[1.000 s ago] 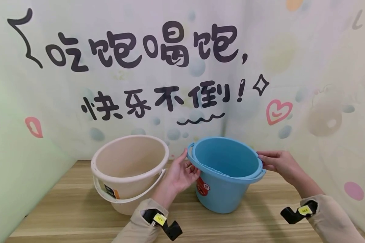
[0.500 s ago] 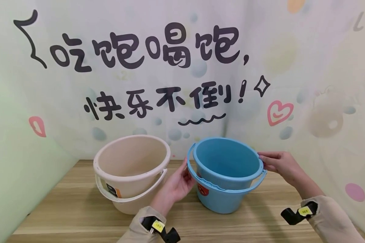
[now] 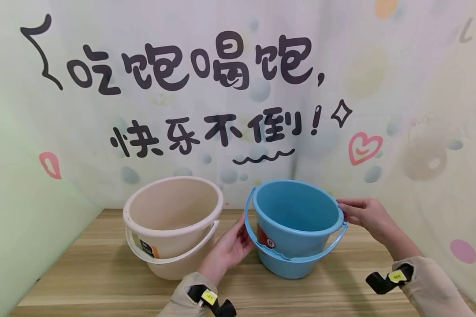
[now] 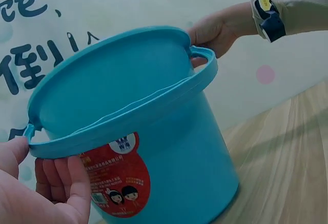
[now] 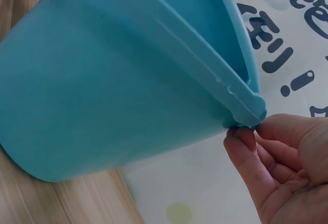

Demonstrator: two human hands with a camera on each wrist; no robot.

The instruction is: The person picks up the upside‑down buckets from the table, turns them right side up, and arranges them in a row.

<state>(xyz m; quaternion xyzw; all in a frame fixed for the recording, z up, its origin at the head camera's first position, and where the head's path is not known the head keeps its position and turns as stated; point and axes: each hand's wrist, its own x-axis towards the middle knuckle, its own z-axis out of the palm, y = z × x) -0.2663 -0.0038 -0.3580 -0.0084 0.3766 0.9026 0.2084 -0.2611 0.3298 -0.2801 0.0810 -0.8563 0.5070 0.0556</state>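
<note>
A light blue bucket (image 3: 309, 243) stands upright on the table, and its blue handle (image 3: 305, 258) hangs lowered across the front. My left hand (image 3: 228, 248) is at the handle's left end; in the left wrist view its thumb lies over the handle (image 4: 128, 119) and the curled fingers sit beneath. On the opposite side, my right hand (image 3: 370, 218) pinches the bucket at the rim, close to the handle's right joint, as the right wrist view shows. A red sticker (image 4: 125, 183) with two cartoon faces is on the bucket's front. Inside, the bucket shows only bare walls.
A cream bucket (image 3: 178, 244) with its white handle (image 3: 170, 260) lowered stands just left of my left forearm. Both buckets rest on a wood-grain table (image 3: 135, 299), close before a printed cloth backdrop (image 3: 206, 101) with large black characters.
The blue bucket's handle has swung down from the rim to lower on the front, and my left hand has lowered with it. My right hand keeps its place at the rim.
</note>
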